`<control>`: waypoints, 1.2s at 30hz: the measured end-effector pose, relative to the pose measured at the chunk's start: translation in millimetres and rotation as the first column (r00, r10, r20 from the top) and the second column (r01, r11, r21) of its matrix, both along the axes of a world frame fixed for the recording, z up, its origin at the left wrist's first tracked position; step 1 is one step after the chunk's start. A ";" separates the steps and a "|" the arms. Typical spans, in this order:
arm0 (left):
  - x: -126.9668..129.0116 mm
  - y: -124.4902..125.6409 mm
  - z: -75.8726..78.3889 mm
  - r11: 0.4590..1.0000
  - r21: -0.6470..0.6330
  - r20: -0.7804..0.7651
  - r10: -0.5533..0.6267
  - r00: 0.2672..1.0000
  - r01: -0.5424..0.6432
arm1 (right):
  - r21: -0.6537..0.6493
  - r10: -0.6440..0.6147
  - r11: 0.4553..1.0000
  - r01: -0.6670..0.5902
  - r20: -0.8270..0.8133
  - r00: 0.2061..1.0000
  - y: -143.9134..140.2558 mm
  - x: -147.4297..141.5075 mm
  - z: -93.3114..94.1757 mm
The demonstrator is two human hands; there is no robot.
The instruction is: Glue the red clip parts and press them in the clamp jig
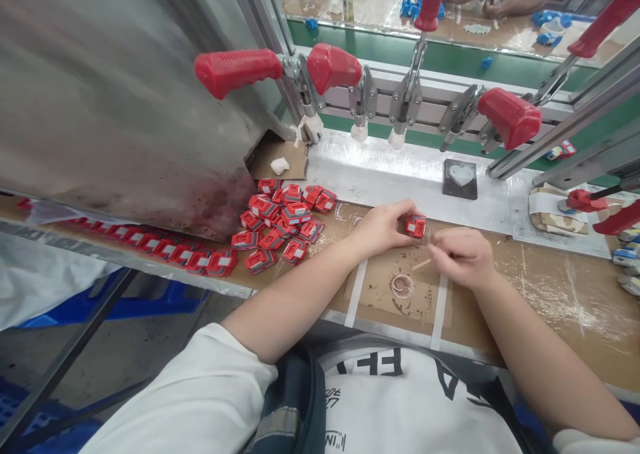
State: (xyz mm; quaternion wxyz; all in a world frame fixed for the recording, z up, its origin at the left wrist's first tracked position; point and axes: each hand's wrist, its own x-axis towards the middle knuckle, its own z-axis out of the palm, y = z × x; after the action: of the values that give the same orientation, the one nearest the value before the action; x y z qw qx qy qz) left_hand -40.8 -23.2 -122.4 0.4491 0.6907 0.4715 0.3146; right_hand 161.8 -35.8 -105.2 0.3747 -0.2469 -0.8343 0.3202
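Observation:
Between the thumb and fingers of my left hand (387, 226) is a small red plastic part (415, 227) with grey and white areas, perhaps a toy car body. My right hand (464, 254) is closed on a thin wooden stick (421, 265), whose tip points down and left. Just below that tip, a small round cup (402, 286) with a little brownish liquid stands on spotted cardboard. Left of my left hand lies a loose heap of similar red parts (285, 217). More of them form a row (165, 249) along the table edge.
Toggle clamps with red handles (334, 67) hang from a metal frame over a pale metal plate (380, 174). A dark block with a heart shape (460, 179) lies there. A large metal panel (125, 101) stands left. Another person's hands (493, 1) hold something blue across the bench.

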 end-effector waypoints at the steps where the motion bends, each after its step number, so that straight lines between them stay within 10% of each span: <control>1: 0.1 -0.3 0.5 1.000 -0.006 -0.003 -0.004 1.000 0.003 | -0.008 -0.149 0.989 0.148 -0.059 0.987 2.3 1.8 -0.4; 6: 0.7 0.2 -0.5 1.000 0.007 -0.035 -0.008 0.999 0.008 | -0.060 -0.496 0.868 0.493 -0.115 0.861 13.6 6.9 -3.3; 36: 2.2 0.3 -2.2 1.000 0.015 -0.072 -0.002 0.997 0.004 | 0.031 -0.403 0.915 0.401 0.063 0.913 16.3 3.8 -3.1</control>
State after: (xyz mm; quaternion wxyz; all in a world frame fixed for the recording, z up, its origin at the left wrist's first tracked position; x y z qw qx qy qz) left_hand -38.6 -22.9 -124.5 0.4269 0.7057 0.4839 0.2924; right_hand 165.7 -19.5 -108.3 0.4061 -0.4205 -0.7809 0.2203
